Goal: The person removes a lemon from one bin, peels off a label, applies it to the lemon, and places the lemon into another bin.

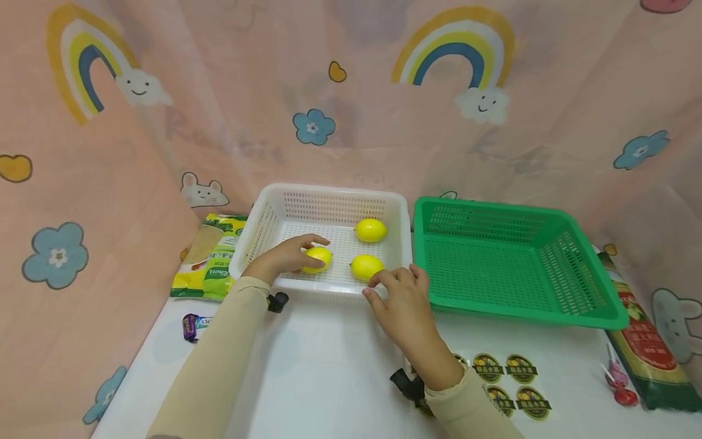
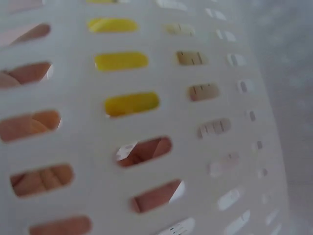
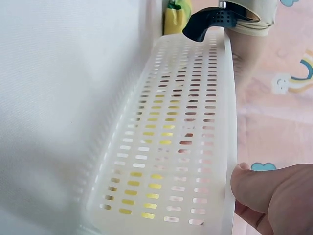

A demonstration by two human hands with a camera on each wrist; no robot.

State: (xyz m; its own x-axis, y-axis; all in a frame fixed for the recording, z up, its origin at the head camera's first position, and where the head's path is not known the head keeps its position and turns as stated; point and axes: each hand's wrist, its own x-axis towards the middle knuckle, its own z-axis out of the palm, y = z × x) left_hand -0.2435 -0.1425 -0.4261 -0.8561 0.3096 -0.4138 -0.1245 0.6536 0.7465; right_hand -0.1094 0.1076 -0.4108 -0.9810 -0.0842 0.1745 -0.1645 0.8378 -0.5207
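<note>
Your left hand (image 1: 285, 255) is inside the white basket (image 1: 329, 194), fingers curled over the lemon (image 1: 320, 258) at the basket's 7 o'clock; you're gripping it. It sits on the basket floor.

Your right hand (image 1: 403, 299) is at the basket's near rim, around 5 o'clock. Fingers lie bent over the rim edge, fingertips (image 1: 378, 279) just beside a second lemon (image 1: 365, 266); contact with that lemon can't be told. The right wrist view shows one fingertip (image 3: 266, 188) against the rim of the basket (image 3: 171, 147), yellow showing through the slots. Whether the hand actually clamps the rim can't be told.

The third lemon (image 1: 370, 230) is at the basket's 1 o'clock, apart from both hands.

The left wrist view is pressed up to the basket wall (image 2: 161, 122): yellow and skin tones through the slots, nothing sharper.

A green basket (image 1: 515, 210) sits at 3 o'clock of the white one, just beside it. A green-yellow packet (image 1: 211, 268) lies at 9 o'clock. Round stickers (image 1: 507, 381) lie on the table (image 1: 329, 378) at your right wrist's 3 o'clock.
</note>
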